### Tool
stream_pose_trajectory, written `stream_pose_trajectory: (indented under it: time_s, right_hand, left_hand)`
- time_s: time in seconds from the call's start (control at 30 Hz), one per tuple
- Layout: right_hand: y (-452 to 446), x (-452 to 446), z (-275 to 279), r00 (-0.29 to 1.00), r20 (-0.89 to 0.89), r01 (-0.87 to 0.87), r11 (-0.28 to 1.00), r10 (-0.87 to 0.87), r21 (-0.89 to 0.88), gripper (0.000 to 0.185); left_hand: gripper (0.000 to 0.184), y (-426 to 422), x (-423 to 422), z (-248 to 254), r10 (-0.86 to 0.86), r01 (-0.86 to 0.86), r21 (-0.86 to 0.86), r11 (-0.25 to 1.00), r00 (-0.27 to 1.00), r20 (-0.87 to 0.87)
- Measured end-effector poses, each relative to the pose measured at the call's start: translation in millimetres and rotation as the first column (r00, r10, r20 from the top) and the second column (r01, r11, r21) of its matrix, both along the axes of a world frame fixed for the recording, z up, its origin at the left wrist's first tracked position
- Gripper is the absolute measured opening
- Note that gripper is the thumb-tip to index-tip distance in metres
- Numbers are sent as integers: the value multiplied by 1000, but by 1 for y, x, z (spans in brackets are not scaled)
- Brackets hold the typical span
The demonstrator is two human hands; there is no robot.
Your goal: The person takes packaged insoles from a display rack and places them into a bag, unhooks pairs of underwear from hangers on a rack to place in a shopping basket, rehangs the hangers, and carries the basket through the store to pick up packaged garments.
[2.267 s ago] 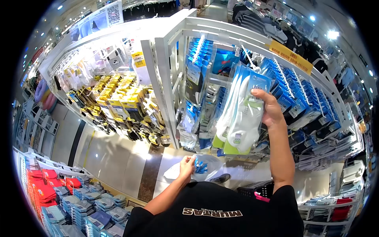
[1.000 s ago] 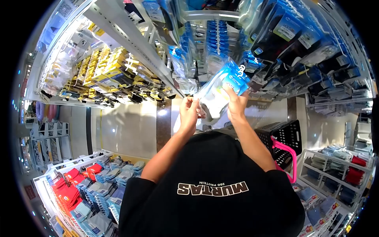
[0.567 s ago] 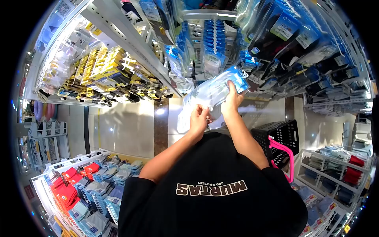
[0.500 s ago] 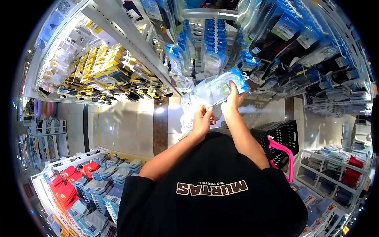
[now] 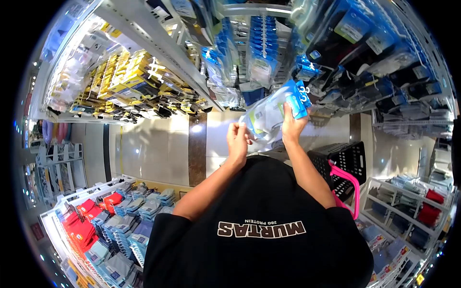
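Note:
Two overlapping clear plastic hang packs [image 5: 264, 114] with blue tops, white hanger hooks and pale contents are held in front of my chest. I cannot make out exactly what is inside them. My right hand [image 5: 294, 127] grips them near the blue tops, thumb across the front. At their lower left corner, my left hand [image 5: 237, 141] has its fingers curled and pinched on the plastic edge. Green and white labels show through the plastic.
Racks of blue-topped packs [image 5: 263, 53] hang ahead and to the right. Yellow-carded packs [image 5: 129, 77] fill the left rack. A black basket with a pink handle [image 5: 354, 185] stands at my right. Low bins of folded goods [image 5: 117, 230] sit behind left.
The packs have shifted right and turned, so a second blue top and hook now show. My right hand moved right with them; my left hand slid slightly left along the lower end.

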State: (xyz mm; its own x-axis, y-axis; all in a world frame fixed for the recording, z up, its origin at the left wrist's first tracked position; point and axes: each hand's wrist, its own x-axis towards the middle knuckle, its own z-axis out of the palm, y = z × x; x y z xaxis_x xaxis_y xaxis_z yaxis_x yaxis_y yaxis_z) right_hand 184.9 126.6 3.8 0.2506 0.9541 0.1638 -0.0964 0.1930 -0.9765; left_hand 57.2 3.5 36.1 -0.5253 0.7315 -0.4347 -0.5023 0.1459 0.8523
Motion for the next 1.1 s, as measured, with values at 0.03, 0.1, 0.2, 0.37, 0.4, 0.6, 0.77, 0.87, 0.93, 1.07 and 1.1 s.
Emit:
stream_pose_trajectory:
  time_s: [0.03, 0.1, 0.2, 0.37, 0.4, 0.6, 0.77, 0.87, 0.93, 1.07, 1.1]
  right_hand:
    - [-1, 1, -2, 1000, 2, 14, 1000, -14, -7, 39]
    - [-6, 1, 0, 1000, -1, 15, 1000, -15, -22, 41]
    - [-12, 2, 13, 995, -98, 16, 1000, -17, -7, 40]
    - [-19, -1, 46, 956, -293, -54, 990, 14, -128, 29]
    - [-21, -3, 46, 948, -317, -70, 985, 16, -158, 28]
    - [-15, -1, 44, 946, -323, -32, 997, 8, -70, 37]
    - [2, 24, 40, 979, -204, -20, 1000, 15, -19, 47]
    - [-6, 19, 49, 949, -317, -16, 997, -8, -74, 44]
    - [-12, 15, 41, 920, -393, -56, 988, -4, -141, 37]
    - [-27, 6, 43, 879, -477, -130, 961, -3, -246, 32]
    - [-27, 6, 44, 872, -490, -140, 955, -7, -262, 31]
  left_hand:
    - [13, -3, -3, -5, -1, 1, -13, 1000, 1000, -13]
    - [13, -9, -6, -13, -12, 11, -31, 999, 999, -31]
    - [13, -14, -5, -7, -67, 66, -50, 997, 998, -21]
    - [17, -11, 0, -5, -217, 210, -93, 973, 974, -71]
    - [17, -10, 1, -4, -251, 244, -90, 966, 965, -75]
    - [18, -4, 1, 0, -237, 225, -125, 966, 968, -87]
    - [18, -9, -6, 0, -175, 167, -90, 982, 980, -96]
    - [17, -12, -8, -10, -188, 177, -111, 978, 977, -100]
    - [17, -11, -7, -7, -200, 189, -116, 975, 975, -93]
    - [17, -9, -7, -7, -241, 230, -135, 964, 968, -74]
    - [17, -9, -9, -7, -249, 237, -145, 961, 966, -71]
